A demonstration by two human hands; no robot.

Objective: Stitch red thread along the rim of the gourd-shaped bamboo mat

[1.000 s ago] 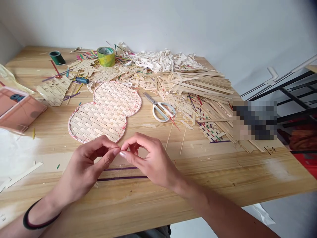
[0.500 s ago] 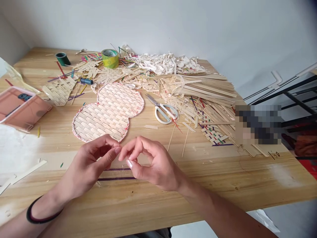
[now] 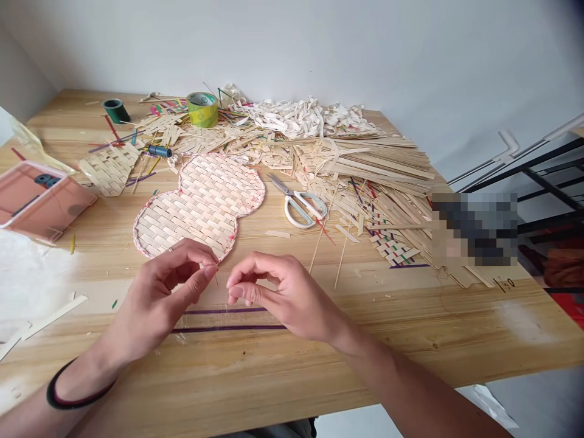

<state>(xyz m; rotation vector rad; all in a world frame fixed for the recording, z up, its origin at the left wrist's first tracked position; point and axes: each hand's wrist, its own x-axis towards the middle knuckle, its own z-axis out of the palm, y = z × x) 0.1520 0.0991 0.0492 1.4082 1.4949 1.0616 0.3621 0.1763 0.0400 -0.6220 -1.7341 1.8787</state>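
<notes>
My left hand (image 3: 176, 289) is closed in a pinch on a thin thread (image 3: 217, 281), whose fine end hangs just below the fingertips. To its right, a small gap away, my right hand (image 3: 278, 292) has thumb and forefinger pressed together; what they hold, if anything, is too small to see. Just beyond the hands lies a flat woven mat (image 3: 191, 213) of pale strips, shaped in rounded lobes and edged with pink-and-white binding. My left fingertips overlap its near edge in view; whether they touch it I cannot tell.
White-handled scissors (image 3: 298, 204) lie right of the mat. Behind are loose bamboo-like strips (image 3: 374, 164), white ribbon scraps (image 3: 310, 115), a tape roll (image 3: 203, 111) and a green spool (image 3: 116, 112). A pink box (image 3: 55, 207) stands left. Purple strips (image 3: 228, 329) lie under clear tape near me.
My right hand has drawn slightly right, away from the left fingertips, and its thumb and forefinger have come together. My left hand keeps its pinch, and a thread end now shows below it.
</notes>
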